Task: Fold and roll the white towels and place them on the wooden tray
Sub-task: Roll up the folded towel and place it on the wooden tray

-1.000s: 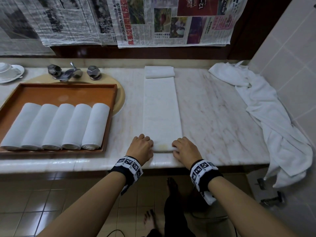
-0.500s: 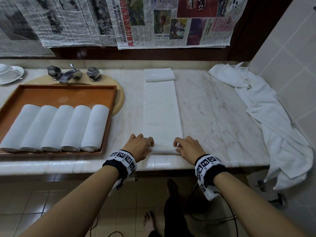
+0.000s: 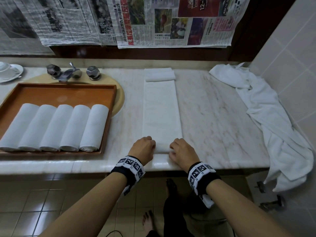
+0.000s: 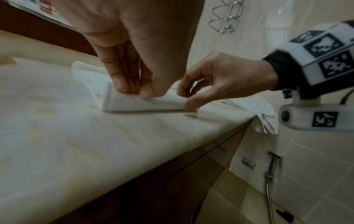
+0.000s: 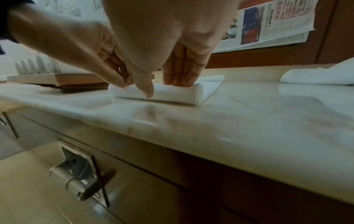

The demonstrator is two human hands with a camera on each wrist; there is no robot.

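Observation:
A long folded white towel [image 3: 160, 108] lies on the marble counter, running away from me, with its far end folded over. Its near end is curled into a small roll [image 3: 162, 148] [image 4: 141, 104] [image 5: 172, 95]. My left hand [image 3: 143, 147] [image 4: 134, 92] pinches the roll's left end between fingers and thumb. At the right end my right hand [image 3: 183, 151] [image 5: 164, 89] has its fingers on top and its thumb in front. The wooden tray [image 3: 59, 93] at the left holds several rolled white towels [image 3: 54, 127] side by side.
A crumpled white towel [image 3: 273, 125] drapes over the counter's right end by the tiled wall. A tap [image 3: 68, 74] and basin rim sit behind the tray, and a white dish [image 3: 8, 72] stands far left. Newspaper covers the back wall.
The towel's near end, flat a second ago, is now curled into a small roll under both hands. The hands have shifted slightly forward with it.

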